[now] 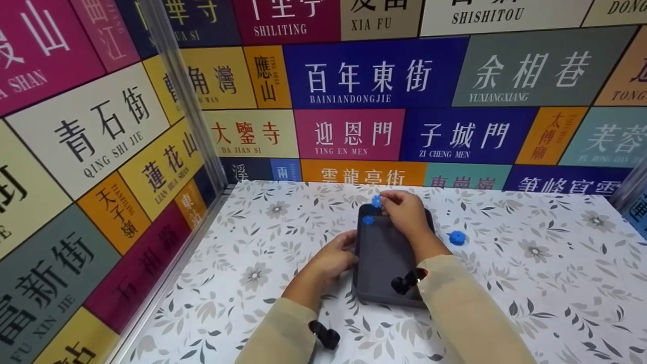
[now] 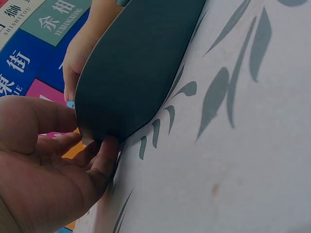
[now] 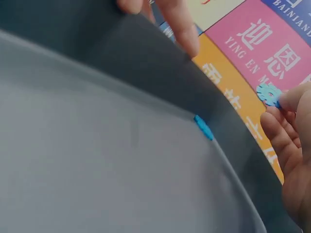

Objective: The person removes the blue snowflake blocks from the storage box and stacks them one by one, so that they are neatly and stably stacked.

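Note:
A dark grey tray (image 1: 384, 263) with raised walls lies on the patterned tabletop. At its left side my left hand (image 1: 334, 258) grips the wall; in the left wrist view, the fingertips (image 2: 108, 150) touch the outer face at a rounded corner. My right hand (image 1: 408, 215) pinches a blue snowflake building disc (image 3: 266, 93), notched round its edge, above the tray's far end. Another blue disc (image 1: 368, 220) is inside the tray near the far left corner, leaning at the foot of the wall (image 3: 203, 127).
Right of the tray lies a blue notched piece (image 1: 457, 237) on the white leaf-and-flower tabletop (image 1: 536, 283). Colourful panels (image 1: 376, 71) with street names stand behind the table and on its left. Black wrist cameras sit on both sleeves (image 1: 470, 303).

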The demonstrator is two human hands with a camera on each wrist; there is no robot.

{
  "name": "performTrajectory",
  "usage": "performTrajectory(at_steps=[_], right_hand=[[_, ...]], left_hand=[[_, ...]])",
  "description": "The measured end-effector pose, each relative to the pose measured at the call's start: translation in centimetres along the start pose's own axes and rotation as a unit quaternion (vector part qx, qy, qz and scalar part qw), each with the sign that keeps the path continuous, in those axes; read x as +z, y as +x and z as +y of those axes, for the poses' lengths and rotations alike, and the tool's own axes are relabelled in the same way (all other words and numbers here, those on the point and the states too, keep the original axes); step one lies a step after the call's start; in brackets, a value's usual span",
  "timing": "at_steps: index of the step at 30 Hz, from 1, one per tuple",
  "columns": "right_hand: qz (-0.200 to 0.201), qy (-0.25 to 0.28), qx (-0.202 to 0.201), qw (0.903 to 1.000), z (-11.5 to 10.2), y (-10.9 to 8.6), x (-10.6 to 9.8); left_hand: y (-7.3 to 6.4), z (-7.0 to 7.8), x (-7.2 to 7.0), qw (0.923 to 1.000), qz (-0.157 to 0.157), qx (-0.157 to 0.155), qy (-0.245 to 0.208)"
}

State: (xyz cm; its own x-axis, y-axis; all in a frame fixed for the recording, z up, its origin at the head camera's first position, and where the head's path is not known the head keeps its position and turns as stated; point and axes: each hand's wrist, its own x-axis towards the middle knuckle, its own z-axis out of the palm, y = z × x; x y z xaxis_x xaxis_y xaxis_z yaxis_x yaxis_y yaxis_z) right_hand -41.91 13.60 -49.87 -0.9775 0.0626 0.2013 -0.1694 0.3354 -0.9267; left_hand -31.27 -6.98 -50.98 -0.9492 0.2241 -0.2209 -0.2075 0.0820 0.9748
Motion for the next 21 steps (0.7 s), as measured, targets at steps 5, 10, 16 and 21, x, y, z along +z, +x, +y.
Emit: performTrajectory(at_steps=[5, 10, 16, 21], right_hand=[[0.086, 0.157, 0.022, 0.9837, -2.4, 0.7, -0.7], [0.093, 0.24, 0.055, 0.9647, -5.0, 0.0, -2.9], [0.085, 0.265, 0.066, 0.9583, -5.1, -2.4, -6.0], [0.085, 0.253, 0.076, 0.9608, -3.8, -4.1, -8.7]], left_hand=[[0.0, 0.1, -0.1, 0.9999, -0.001, 0.006, 0.014], [0.1, 0.1, -0.2, 0.9998, 0.002, 0.008, 0.019], [0.1, 0.0, -0.2, 0.9999, 0.0, 0.004, 0.011], [0.3, -0.1, -0.3, 1.0, 0.0, 0.003, 0.006]])
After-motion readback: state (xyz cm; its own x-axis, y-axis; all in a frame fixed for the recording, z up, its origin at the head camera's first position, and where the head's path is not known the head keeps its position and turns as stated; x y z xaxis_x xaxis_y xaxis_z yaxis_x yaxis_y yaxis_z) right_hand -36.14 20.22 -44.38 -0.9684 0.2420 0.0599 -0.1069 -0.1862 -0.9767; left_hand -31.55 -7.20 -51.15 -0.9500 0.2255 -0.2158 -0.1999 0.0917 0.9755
